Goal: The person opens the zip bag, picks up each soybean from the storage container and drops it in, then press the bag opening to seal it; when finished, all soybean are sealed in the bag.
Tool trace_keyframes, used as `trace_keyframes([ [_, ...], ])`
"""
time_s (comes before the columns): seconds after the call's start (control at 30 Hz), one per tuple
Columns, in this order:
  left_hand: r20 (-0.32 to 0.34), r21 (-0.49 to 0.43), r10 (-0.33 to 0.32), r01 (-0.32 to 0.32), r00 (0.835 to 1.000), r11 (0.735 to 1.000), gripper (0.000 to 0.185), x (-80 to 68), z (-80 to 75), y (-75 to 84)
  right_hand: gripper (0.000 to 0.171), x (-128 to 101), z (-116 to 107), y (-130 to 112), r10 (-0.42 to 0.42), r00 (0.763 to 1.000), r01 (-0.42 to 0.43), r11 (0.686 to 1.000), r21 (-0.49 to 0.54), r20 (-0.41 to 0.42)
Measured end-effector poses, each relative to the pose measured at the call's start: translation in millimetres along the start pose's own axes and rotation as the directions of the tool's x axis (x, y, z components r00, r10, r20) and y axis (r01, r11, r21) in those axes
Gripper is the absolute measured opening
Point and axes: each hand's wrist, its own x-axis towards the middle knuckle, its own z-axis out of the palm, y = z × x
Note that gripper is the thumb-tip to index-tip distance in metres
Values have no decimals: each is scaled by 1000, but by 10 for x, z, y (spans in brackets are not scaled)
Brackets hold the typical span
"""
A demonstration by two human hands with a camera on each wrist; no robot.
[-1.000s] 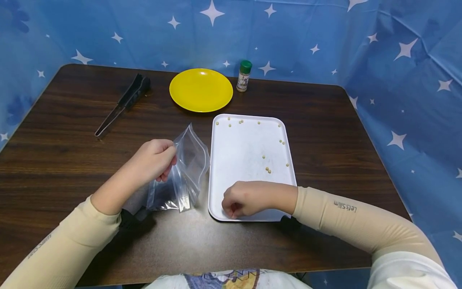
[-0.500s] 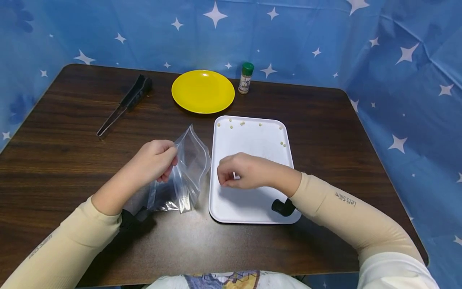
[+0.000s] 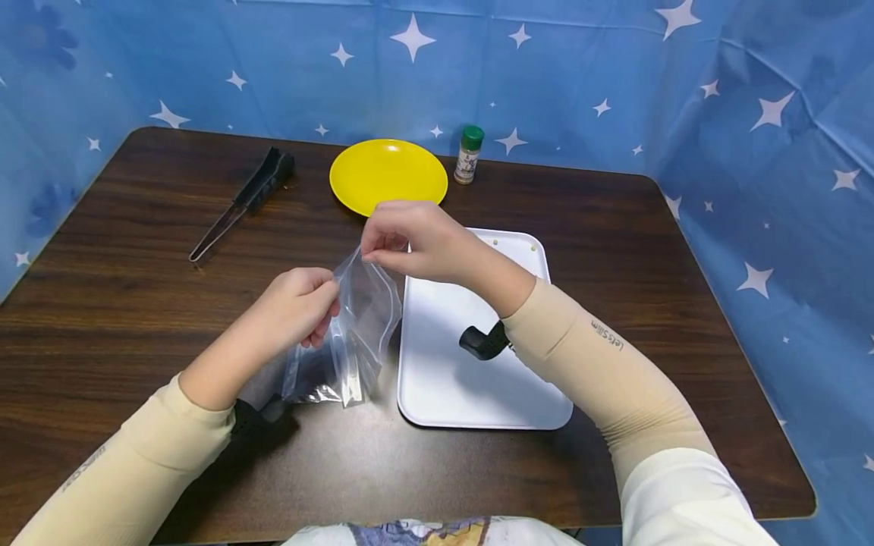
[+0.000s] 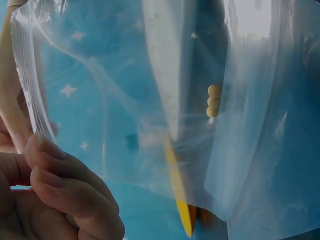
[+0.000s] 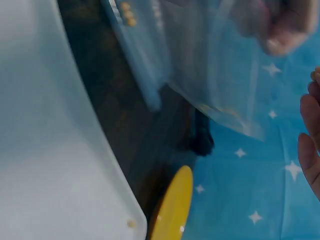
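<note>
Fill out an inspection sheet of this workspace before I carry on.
Surface: brown wood-grain table.
Job's things: clear zip bag, open at the top, three small tan balls inside; white tray beside it, at least two more balls near its far edge.
Clutter: tongs, yellow plate, green-capped shaker.
Hands: left hand grips the bag's edge; right hand, fingers curled, by its top, contents unclear.
Cables: nothing seen.
Surroundings: blue star-patterned curtain.
</note>
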Motion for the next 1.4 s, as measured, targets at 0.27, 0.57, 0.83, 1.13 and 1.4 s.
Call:
trace_keyframes([
  [0.27, 23, 4, 16, -16, 1000, 1000, 29, 26, 23, 24, 6, 56, 258, 18, 86, 982, -84, 996, -19, 167],
  [0.57, 20, 13, 4, -4, 1000, 1000, 28, 70, 66, 8, 6, -73, 233, 107, 51, 996, -52, 999, 10, 78],
  [0.83, 3, 14, 0, 0, 1000, 1000, 27, 50, 67, -1, 6, -634, -281, 239, 248, 966, -254, 964, -84, -68],
  [1.13, 17, 25, -5, 5, 1000, 1000, 28, 53, 69, -12, 4, -1259, -485, 393, 618, 786, -610, 776, -162, 0],
  [1.4, 27, 36, 10, -11, 1000, 999, 28, 63, 84, 4, 8, -1523, -336, 449, 708, 704, -693, 700, -171, 48],
])
